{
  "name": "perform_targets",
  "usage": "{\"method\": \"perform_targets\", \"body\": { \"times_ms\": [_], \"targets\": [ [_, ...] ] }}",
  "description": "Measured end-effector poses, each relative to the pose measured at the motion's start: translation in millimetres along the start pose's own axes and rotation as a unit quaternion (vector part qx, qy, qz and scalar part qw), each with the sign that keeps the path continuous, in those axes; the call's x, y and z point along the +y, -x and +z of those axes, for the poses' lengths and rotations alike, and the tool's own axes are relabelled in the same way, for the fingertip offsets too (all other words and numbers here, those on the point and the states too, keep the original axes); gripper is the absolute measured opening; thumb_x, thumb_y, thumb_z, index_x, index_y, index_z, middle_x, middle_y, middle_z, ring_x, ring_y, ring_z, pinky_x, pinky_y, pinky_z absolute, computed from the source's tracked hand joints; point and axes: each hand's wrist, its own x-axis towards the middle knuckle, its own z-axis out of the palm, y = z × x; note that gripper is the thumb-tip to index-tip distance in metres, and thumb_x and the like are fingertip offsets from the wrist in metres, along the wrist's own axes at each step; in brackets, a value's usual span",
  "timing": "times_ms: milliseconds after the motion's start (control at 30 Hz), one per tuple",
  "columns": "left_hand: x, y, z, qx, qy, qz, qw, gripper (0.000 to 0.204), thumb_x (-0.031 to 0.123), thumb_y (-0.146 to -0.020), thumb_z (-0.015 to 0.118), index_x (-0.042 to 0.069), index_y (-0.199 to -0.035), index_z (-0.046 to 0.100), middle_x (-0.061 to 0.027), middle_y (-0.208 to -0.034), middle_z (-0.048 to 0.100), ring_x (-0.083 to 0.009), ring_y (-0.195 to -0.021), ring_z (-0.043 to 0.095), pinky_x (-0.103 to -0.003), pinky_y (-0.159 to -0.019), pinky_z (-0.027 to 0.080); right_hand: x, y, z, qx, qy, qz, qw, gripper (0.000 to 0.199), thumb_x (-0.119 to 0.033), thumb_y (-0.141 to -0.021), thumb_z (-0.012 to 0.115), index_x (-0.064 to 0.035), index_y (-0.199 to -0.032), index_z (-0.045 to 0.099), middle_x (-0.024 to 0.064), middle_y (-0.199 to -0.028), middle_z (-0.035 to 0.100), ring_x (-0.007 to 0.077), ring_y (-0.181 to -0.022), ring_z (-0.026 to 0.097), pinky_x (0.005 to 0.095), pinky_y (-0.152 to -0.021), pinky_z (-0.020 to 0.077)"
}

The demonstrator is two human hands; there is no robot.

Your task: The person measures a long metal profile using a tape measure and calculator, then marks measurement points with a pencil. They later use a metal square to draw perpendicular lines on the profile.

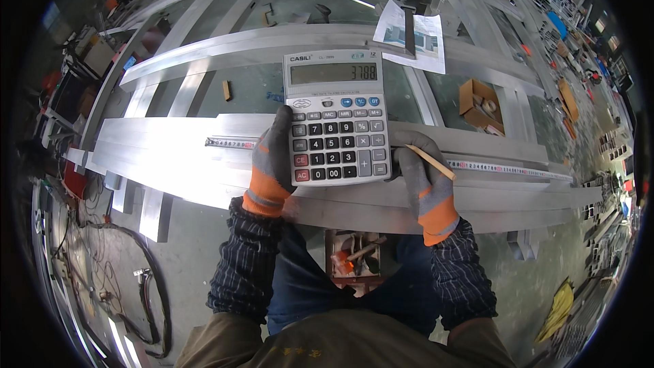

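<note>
A silver-grey desk calculator [334, 107] is held up in front of me, its display lit with digits and its keys facing me. My left hand [270, 167], in an orange and grey work glove, grips its left edge. At the lower right edge of the calculator is my right hand [428, 187], gloved alike, its fingers closed round a wooden pencil [432, 162] and touching the calculator's side. Below both hands lie long flat aluminium profiles [157, 153]. An extended tape measure blade [511, 169] runs along them, partly hidden behind the calculator and hands.
Printed drawing sheets [426, 41] lie beyond the calculator under a dark bar. An open cardboard box [481, 105] stands to the right. Metal beams [231, 46] cross the far side. Below, between my legs, sits a tool box [354, 253]. A black hose [155, 286] curls at lower left.
</note>
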Motion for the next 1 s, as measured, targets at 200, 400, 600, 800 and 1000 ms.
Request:
{"method": "perform_targets", "body": {
  "times_ms": [200,400,600,800,1000],
  "targets": [
    [-9.3,-0.1,-8.7,-0.027,0.119,-0.065,0.990,0.038,0.025,-0.111,0.041,-0.003,-0.132,0.055,-0.0131,-0.106,0.072,-0.0144,-0.088,0.071,-0.027,-0.078,0.061,-6.3,-6.6,-10.1,0.018,-0.136,0.029,0.990,0.027,-0.021,-0.107,0.053,-0.0006,-0.121,0.063,0.0087,-0.092,0.069,0.0121,-0.070,0.060,0.0273,-0.066,0.0513],
    [-4.7,-5.4,-9.0,-0.028,0.155,-0.110,0.981,0.039,0.027,-0.112,0.040,-0.005,-0.121,0.060,-0.0122,-0.101,0.073,-0.0132,-0.085,0.071,-0.026,-0.078,0.061,-16.2,0.6,-31.6,0.045,0.008,0.028,0.999,0.026,-0.019,-0.105,0.052,0.0004,-0.117,0.063,0.0109,-0.091,0.068,0.0122,-0.070,0.061,0.0271,-0.064,0.0517],
    [-18.5,-2.5,-17.6,-0.046,0.003,-0.013,0.999,0.038,0.022,-0.110,0.043,-0.004,-0.137,0.051,-0.0158,-0.115,0.070,-0.0175,-0.101,0.070,-0.030,-0.089,0.060,-13.7,9.0,-42.2,0.012,0.099,-0.054,0.994,0.009,-0.002,-0.098,0.057,-0.0002,-0.106,0.060,0.0105,-0.093,0.069,0.0118,-0.076,0.063,0.0280,-0.070,0.0546],
    [-35.5,3.4,-26.7,-0.059,0.170,0.027,0.983,0.051,0.012,-0.105,0.053,0.005,-0.153,0.037,-0.0198,-0.133,0.061,-0.0241,-0.113,0.067,-0.036,-0.093,0.060,-10.1,5.7,-66.2,-0.048,0.254,-0.142,0.956,0.012,0.000,-0.089,0.063,-0.0022,-0.101,0.061,0.0127,-0.093,0.069,0.0180,-0.081,0.067,0.0306,-0.073,0.0557],
    [-48.2,-0.8,-36.8,0.044,0.088,-0.080,0.992,0.054,0.013,-0.103,0.056,0.005,-0.153,0.038,-0.0192,-0.127,0.065,-0.0238,-0.107,0.070,-0.034,-0.087,0.063,3.2,11.0,-67.7,-0.033,0.233,-0.173,0.956,0.021,0.000,-0.080,0.066,-0.0023,-0.101,0.062,0.0119,-0.093,0.068,0.0194,-0.079,0.067,0.0318,-0.072,0.0563]
  ]
}}
